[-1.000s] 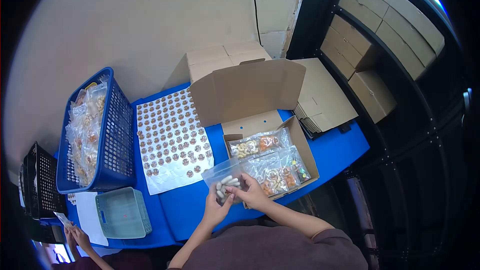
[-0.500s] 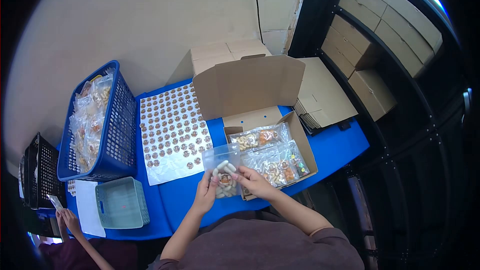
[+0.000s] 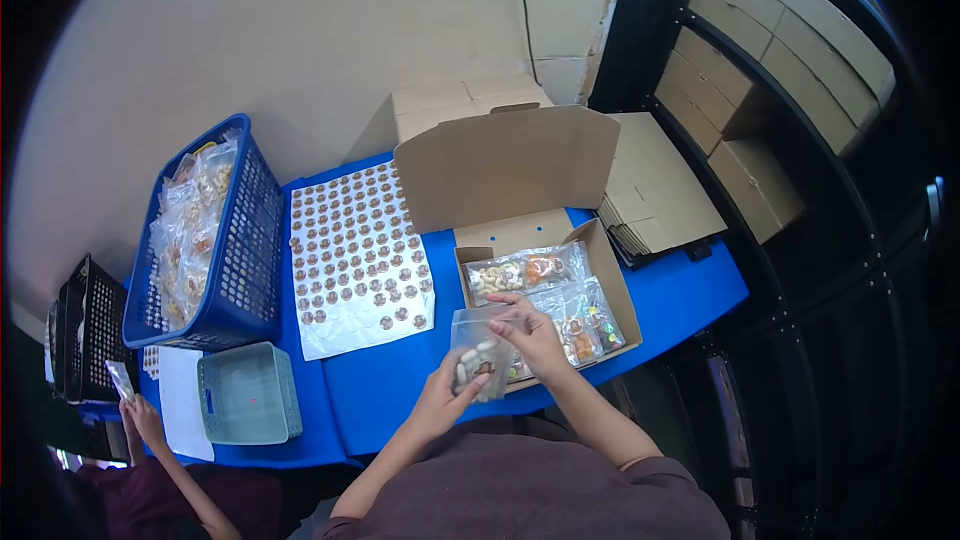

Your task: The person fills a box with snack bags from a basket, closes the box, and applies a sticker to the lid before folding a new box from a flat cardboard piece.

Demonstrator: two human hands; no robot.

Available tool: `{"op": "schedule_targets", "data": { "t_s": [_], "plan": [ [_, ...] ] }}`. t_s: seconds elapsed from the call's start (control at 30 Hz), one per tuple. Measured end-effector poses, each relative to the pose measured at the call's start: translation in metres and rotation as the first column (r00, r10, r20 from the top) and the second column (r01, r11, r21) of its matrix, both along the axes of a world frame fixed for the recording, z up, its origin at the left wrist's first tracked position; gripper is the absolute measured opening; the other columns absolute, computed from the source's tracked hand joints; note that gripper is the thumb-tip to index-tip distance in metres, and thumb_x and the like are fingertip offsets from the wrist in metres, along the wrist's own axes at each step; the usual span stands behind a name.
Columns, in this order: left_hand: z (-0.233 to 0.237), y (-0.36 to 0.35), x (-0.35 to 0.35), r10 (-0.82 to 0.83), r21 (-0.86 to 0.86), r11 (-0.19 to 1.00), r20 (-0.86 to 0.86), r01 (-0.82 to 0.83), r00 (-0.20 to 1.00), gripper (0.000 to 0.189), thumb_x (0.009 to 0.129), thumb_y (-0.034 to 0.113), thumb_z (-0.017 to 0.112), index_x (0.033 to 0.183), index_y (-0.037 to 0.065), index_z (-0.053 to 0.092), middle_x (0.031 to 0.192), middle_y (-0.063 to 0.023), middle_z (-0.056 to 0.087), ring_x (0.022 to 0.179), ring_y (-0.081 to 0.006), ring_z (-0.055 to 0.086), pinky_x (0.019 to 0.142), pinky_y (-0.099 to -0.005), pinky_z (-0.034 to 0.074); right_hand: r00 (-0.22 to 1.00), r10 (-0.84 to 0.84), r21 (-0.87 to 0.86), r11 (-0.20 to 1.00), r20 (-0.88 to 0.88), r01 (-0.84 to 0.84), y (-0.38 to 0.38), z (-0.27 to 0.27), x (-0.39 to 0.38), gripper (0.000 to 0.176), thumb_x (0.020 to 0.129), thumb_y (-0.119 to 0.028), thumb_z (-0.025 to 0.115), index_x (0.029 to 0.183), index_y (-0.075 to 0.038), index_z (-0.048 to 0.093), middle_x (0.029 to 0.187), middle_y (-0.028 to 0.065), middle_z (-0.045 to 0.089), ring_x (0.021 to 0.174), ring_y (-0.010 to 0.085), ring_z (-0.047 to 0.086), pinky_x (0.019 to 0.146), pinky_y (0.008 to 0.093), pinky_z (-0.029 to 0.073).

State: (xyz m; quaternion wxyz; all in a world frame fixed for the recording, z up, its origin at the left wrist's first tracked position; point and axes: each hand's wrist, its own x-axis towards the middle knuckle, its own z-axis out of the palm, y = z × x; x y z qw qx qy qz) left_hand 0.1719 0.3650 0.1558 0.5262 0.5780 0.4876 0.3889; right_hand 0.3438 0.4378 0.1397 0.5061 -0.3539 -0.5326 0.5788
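A clear plastic bag (image 3: 466, 332) of white oblong pieces, with a round brown sticker on its front, is held between both hands. My left hand (image 3: 443, 402) grips its lower left side, the thumb near the sticker. At the upper right of the bag, my right hand (image 3: 538, 348) pinches the edge near its top. Just behind them stands an open cardboard box (image 3: 508, 175) with its lid raised. Inside lie several clear packets (image 3: 530, 268) of nuts, orange pieces and colourful pieces. My right hand and the bag hide part of the box's near left corner.
A sheet of round stickers (image 3: 340, 338) lies left of the box. Further left are a blue basket (image 3: 262, 240) full of packets, a green tray (image 3: 250, 395) and a black basket (image 3: 95, 330). A co-worker's hands (image 3: 145, 420) hold a small packet. Flattened cardboard (image 3: 665, 185) lies right.
The bag has moved right and tilted, nearer the box. My right hand has shifted from the bag's side up to its top edge. My left hand has moved right along with the bag.
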Motion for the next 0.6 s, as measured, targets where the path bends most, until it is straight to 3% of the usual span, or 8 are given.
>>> {"op": "schedule_targets", "data": {
  "t_s": [0.07,0.13,0.17,0.33,0.47,0.5,0.53,0.6],
  "plan": [
    [-0.005,0.002,0.000,0.030,0.101,0.995,-0.051,-0.025,0.998,0.044,0.087,0.017,0.066,0.123,0.002,0.046,0.108,-0.0131,0.060,0.098,-0.0206,0.061,0.084,-0.0312,0.049,0.996,0.087,0.004,0.996,0.007,-0.087,0.001,0.014,0.000,0.010,0.085,-0.014,0.066,0.087,-0.005,0.068,0.118,0.0121,0.058,0.111,0.0210,0.054,0.097,0.0351,0.041],
    [-0.011,0.008,0.000,0.151,0.215,0.958,0.194,-0.192,0.969,0.050,0.081,0.016,0.073,0.123,0.004,0.047,0.111,-0.0122,0.058,0.099,-0.0199,0.059,0.087,-0.0310,0.046,0.988,0.083,0.133,0.986,0.129,-0.100,-0.004,0.022,-0.003,0.009,0.085,-0.013,0.066,0.089,-0.005,0.068,0.111,0.0100,0.062,0.107,0.0219,0.056,0.094,0.0356,0.043],
    [-0.015,0.014,-0.003,0.198,0.196,0.940,0.357,-0.280,0.913,0.033,0.080,0.009,0.073,0.108,0.005,0.056,0.102,-0.0086,0.060,0.102,-0.0166,0.058,0.096,-0.0336,0.041,0.960,0.107,0.178,0.972,0.258,-0.156,-0.009,0.030,-0.005,0.010,0.085,-0.013,0.065,0.090,-0.005,0.068,0.106,0.0093,0.064,0.103,0.0225,0.056,0.092,0.0357,0.043],
    [-0.001,0.023,-0.024,0.230,0.211,0.941,0.174,-0.265,0.957,0.010,0.083,0.008,0.070,0.077,0.002,0.064,0.080,-0.0029,0.064,0.092,-0.0135,0.061,0.093,-0.0315,0.042,0.894,0.093,0.265,0.937,0.438,-0.227,-0.014,0.037,0.001,0.019,0.092,-0.018,0.056,0.099,-0.005,0.068,0.100,0.0096,0.065,0.095,0.0238,0.058,0.088,0.0359,0.043],
    [0.001,0.028,-0.032,0.116,0.061,0.990,0.170,-0.128,0.979,0.012,0.086,0.013,0.066,0.093,0.004,0.067,0.093,-0.0061,0.067,0.094,-0.0160,0.061,0.097,-0.0344,0.041,0.892,0.212,0.157,0.943,0.399,-0.294,-0.012,0.049,0.015,0.025,0.095,-0.018,0.051,0.109,-0.003,0.066,0.104,0.0107,0.065,0.098,0.0229,0.058,0.091,0.0346,0.042],
    [0.001,0.029,-0.033,0.087,0.005,0.996,0.194,-0.090,0.977,0.017,0.088,0.017,0.065,0.100,0.006,0.068,0.099,-0.0066,0.068,0.095,-0.0174,0.061,0.100,-0.0375,0.040,0.922,0.276,-0.014,0.959,0.271,-0.283,-0.013,0.049,0.018,0.027,0.096,-0.018,0.050,0.113,-0.003,0.064,0.107,0.0113,0.065,0.103,0.0237,0.057,0.093,0.0350,0.042],
    [-0.002,0.030,-0.036,0.089,0.006,0.996,0.196,-0.092,0.977,0.017,0.088,0.017,0.065,0.100,0.006,0.068,0.099,-0.0066,0.068,0.095,-0.0174,0.061,0.100,-0.0375,0.040,0.941,0.314,-0.185,0.940,0.129,-0.288,-0.013,0.049,0.019,0.030,0.097,-0.019,0.048,0.117,-0.003,0.062,0.110,0.0120,0.064,0.108,0.0245,0.056,0.094,0.0354,0.042],
    [-0.009,0.035,-0.041,0.269,0.176,0.944,0.087,-0.280,0.959,0.037,0.088,0.021,0.065,0.121,0.006,0.059,0.115,-0.0080,0.063,0.111,-0.0194,0.055,0.105,-0.0400,0.036,0.971,0.210,-0.144,0.970,0.111,-0.194,-0.010,0.050,0.020,0.032,0.097,-0.021,0.048,0.120,-0.003,0.060,0.111,0.0127,0.064,0.112,0.0251,0.054,0.095,0.0360,0.041]
  ]
}}
